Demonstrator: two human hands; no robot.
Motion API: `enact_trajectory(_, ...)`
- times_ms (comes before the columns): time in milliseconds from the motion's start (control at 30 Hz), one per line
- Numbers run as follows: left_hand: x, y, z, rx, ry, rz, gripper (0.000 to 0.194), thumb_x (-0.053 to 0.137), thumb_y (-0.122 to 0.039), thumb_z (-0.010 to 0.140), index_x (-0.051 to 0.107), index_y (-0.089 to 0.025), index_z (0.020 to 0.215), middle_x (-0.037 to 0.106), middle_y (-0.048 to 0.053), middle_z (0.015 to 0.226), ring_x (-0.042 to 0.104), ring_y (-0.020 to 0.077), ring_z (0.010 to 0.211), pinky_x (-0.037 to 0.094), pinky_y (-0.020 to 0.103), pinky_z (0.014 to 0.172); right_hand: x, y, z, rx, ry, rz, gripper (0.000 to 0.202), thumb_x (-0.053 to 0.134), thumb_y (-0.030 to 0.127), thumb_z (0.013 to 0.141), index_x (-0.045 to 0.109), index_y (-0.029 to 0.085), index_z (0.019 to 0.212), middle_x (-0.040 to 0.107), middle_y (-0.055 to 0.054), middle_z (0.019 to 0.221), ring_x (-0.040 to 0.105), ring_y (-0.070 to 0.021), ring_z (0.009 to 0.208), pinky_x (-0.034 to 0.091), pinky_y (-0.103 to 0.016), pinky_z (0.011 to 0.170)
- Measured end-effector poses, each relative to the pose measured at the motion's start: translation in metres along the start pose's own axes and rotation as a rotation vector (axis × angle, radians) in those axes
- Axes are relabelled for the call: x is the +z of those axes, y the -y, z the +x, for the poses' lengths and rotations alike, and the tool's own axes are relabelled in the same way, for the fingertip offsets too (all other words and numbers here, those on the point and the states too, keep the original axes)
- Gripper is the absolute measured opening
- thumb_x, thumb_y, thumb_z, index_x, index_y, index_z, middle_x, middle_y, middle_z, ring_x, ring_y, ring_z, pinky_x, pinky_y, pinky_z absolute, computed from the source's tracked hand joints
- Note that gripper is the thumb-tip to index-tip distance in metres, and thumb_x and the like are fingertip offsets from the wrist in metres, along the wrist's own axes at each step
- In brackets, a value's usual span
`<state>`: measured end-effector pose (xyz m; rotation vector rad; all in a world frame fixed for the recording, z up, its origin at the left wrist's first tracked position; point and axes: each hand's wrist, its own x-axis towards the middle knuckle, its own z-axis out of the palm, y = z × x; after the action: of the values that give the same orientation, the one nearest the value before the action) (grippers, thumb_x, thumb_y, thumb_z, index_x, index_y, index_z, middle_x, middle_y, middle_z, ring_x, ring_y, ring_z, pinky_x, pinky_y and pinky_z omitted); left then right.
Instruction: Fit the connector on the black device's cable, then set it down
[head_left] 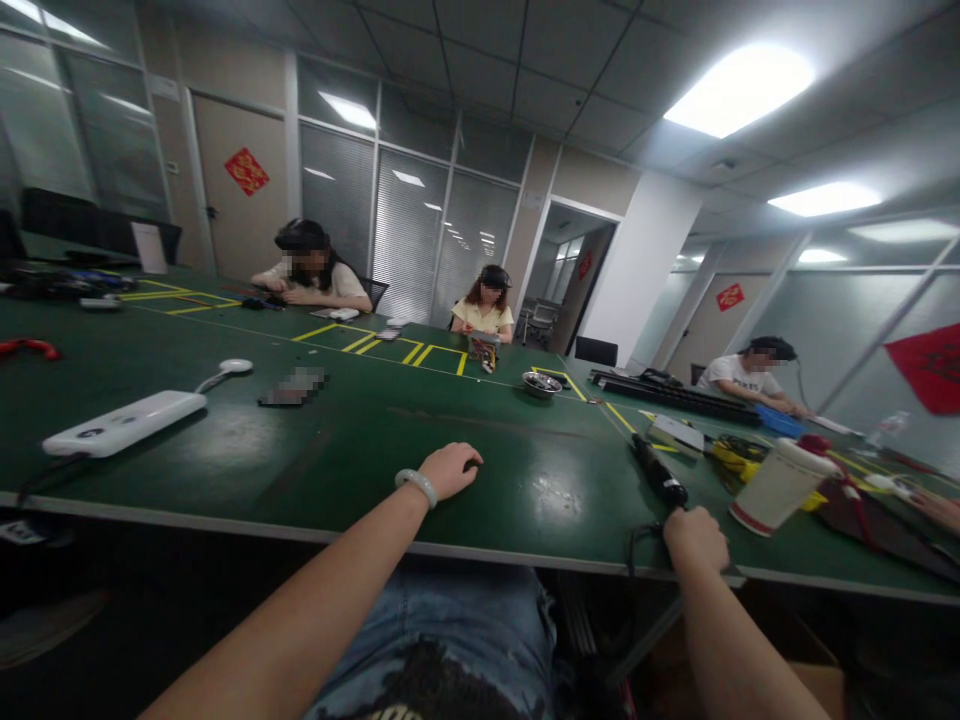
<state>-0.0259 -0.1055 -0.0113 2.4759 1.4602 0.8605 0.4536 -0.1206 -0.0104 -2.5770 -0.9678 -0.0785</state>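
Observation:
My left hand [451,471], with a pale bangle at the wrist, rests on the green table [510,500] near its front edge. Its fingers are curled together, and a small dark spot shows at the fingertips, too small to name. To the right, my right hand [696,540] is closed at the near end of a black cylindrical tool [660,472], which points away across the table. A dark cable hangs in a loop beside this hand.
A white power strip [124,424] lies at left. Further back is a metal bowl [541,383]. At right are a white box [676,434], a paper cup [780,487] and yellow-and-black items [739,458]. Three people sit across the table; another person's hand [934,508] shows at far right.

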Motion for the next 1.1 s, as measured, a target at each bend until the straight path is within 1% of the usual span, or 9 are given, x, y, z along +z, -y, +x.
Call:
enact_trajectory(167, 0.0, 0.001, 0.0, 0.002, 0.014, -0.009, 0.023, 0.05, -0.033, 0.086, 0.066, -0.026, 0.101, 0.065, 0.002, 0.109, 0.058, 0.02, 0.104, 0.044, 0.034, 0.094, 0.007, 0.001, 0.007, 0.083, -0.014, 0.045, 0.047, 0.033, 0.03, 0.087, 0.056, 0.007, 0.12, 0.055, -0.028, 0.111, 0.056, -0.0408, 0.105, 0.049, -0.05, 0.074)
enact_trajectory(300, 0.0, 0.003, 0.001, 0.0, 0.024, -0.026, 0.024, 0.05, -0.034, 0.086, 0.066, -0.025, 0.1, 0.065, 0.002, 0.109, 0.058, 0.0198, 0.104, 0.043, 0.033, 0.095, 0.008, -0.001, 0.009, 0.1, -0.024, 0.057, 0.049, 0.032, 0.03, 0.087, 0.055, 0.006, 0.123, 0.052, -0.028, 0.115, 0.055, -0.0405, 0.106, 0.049, -0.051, 0.075)
enact_trajectory(467, -0.001, 0.004, 0.0, -0.003, 0.037, -0.05, 0.027, 0.049, -0.037, 0.086, 0.067, -0.025, 0.102, 0.065, 0.003, 0.111, 0.057, 0.02, 0.105, 0.043, 0.033, 0.094, 0.008, -0.005, 0.006, 0.035, -0.036, 0.046, 0.055, 0.031, 0.041, 0.089, 0.054, 0.006, 0.124, 0.05, -0.027, 0.12, 0.055, -0.0382, 0.105, 0.048, -0.049, 0.078)
enact_trajectory(567, -0.002, 0.003, -0.001, -0.008, 0.032, -0.058, 0.027, 0.048, -0.038, 0.086, 0.067, -0.027, 0.102, 0.065, 0.002, 0.11, 0.058, 0.0203, 0.104, 0.044, 0.033, 0.092, 0.008, -0.005, 0.005, -0.015, -0.054, 0.023, 0.056, 0.034, 0.044, 0.088, 0.056, 0.005, 0.122, 0.049, -0.028, 0.122, 0.052, -0.0388, 0.11, 0.045, -0.049, 0.084)
enact_trajectory(667, -0.002, 0.003, -0.001, -0.011, 0.02, -0.058, 0.026, 0.049, -0.038, 0.085, 0.067, -0.027, 0.1, 0.066, 0.002, 0.109, 0.058, 0.0205, 0.104, 0.045, 0.034, 0.092, 0.007, -0.004, 0.007, -0.064, -0.048, 0.005, 0.053, 0.038, 0.045, 0.087, 0.06, 0.006, 0.115, 0.054, -0.027, 0.118, 0.052, -0.0397, 0.11, 0.042, -0.05, 0.087)
enact_trajectory(767, -0.002, 0.003, -0.002, -0.01, 0.01, -0.055, 0.025, 0.05, -0.037, 0.085, 0.067, -0.027, 0.1, 0.066, 0.002, 0.109, 0.058, 0.0205, 0.104, 0.044, 0.034, 0.093, 0.007, -0.003, 0.009, -0.093, -0.021, 0.007, 0.05, 0.038, 0.043, 0.089, 0.062, 0.006, 0.11, 0.058, -0.027, 0.111, 0.056, -0.038, 0.106, 0.045, -0.048, 0.083)
enact_trajectory(900, -0.001, 0.004, -0.001, -0.004, 0.011, -0.051, 0.024, 0.05, -0.035, 0.085, 0.067, -0.027, 0.099, 0.066, 0.001, 0.108, 0.058, 0.0205, 0.104, 0.044, 0.034, 0.094, 0.006, -0.004, 0.01, -0.114, 0.013, 0.015, 0.048, 0.037, 0.042, 0.09, 0.063, 0.006, 0.108, 0.06, -0.027, 0.107, 0.059, -0.0367, 0.102, 0.047, -0.045, 0.08)
enact_trajectory(1000, 0.0, 0.004, 0.0, 0.0, 0.012, -0.049, 0.023, 0.05, -0.034, 0.085, 0.067, -0.026, 0.098, 0.066, 0.002, 0.108, 0.058, 0.0208, 0.104, 0.043, 0.034, 0.094, 0.002, -0.002, 0.007, -0.14, 0.04, 0.015, 0.046, 0.037, 0.042, 0.09, 0.065, 0.009, 0.104, 0.062, -0.025, 0.105, 0.061, -0.0359, 0.101, 0.047, -0.044, 0.08)
enact_trajectory(1100, -0.001, 0.003, 0.0, -0.006, 0.009, -0.052, 0.024, 0.05, -0.034, 0.084, 0.068, -0.026, 0.098, 0.066, 0.003, 0.107, 0.058, 0.0208, 0.104, 0.044, 0.034, 0.093, -0.003, 0.007, 0.0, -0.172, 0.074, 0.019, 0.042, 0.039, 0.044, 0.089, 0.066, 0.014, 0.101, 0.065, -0.021, 0.101, 0.062, -0.0344, 0.097, 0.048, -0.042, 0.077)
